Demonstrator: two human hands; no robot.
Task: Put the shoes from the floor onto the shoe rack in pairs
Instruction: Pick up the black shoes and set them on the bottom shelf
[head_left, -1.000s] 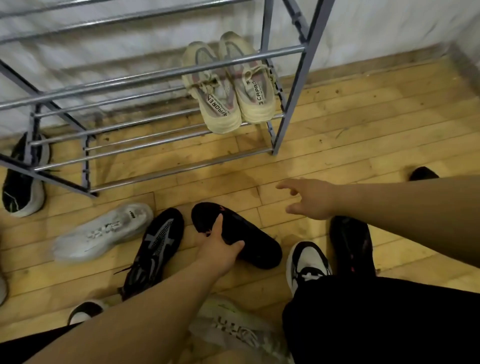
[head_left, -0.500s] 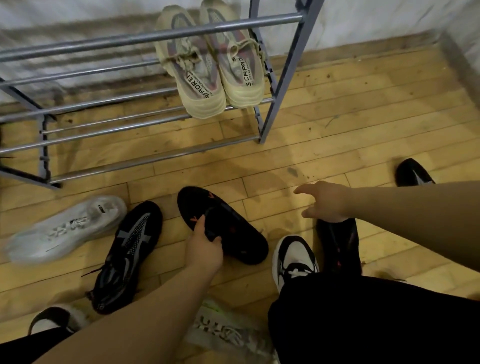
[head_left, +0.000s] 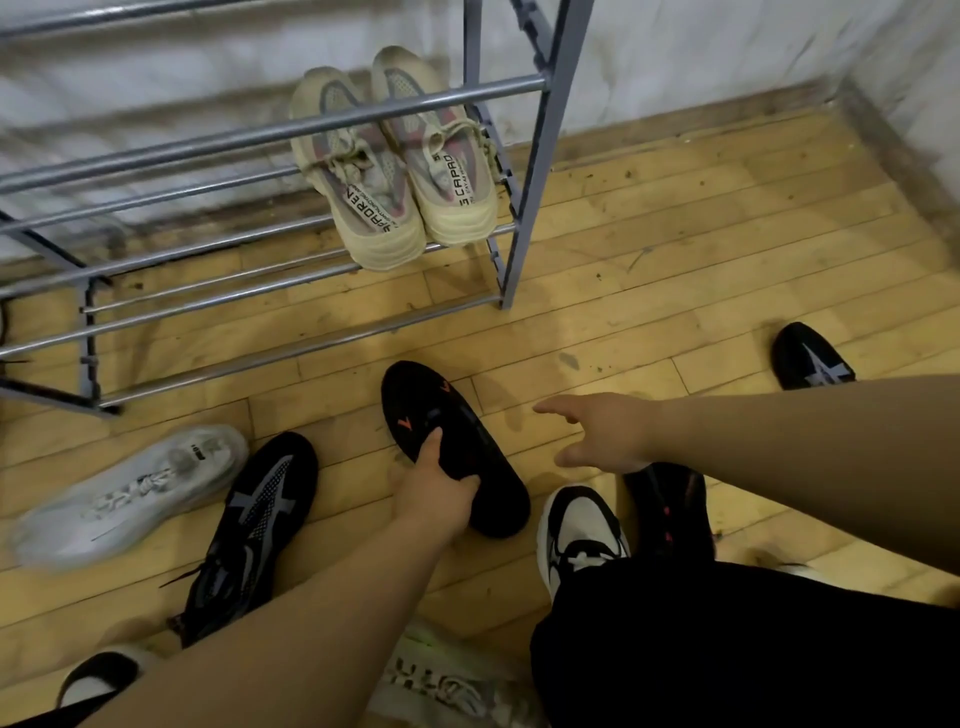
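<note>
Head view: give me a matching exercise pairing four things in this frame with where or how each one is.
Column A
1. beige pair
2. black shoe with orange marks
3. pale grey sneaker
4. right hand

Column B
a. open, fingers spread above the floor
b. gripped by the left hand
c. side by side on the shoe rack
d. lying on the floor at far left

Pairs: 1-c, 2-b, 3-d, 4-a

A black shoe with orange marks lies toe toward eleven o'clock on the floor, a beige pair sits on the metal shoe rack, and a grey sneaker and a black-grey sneaker lie at eight o'clock.
</note>
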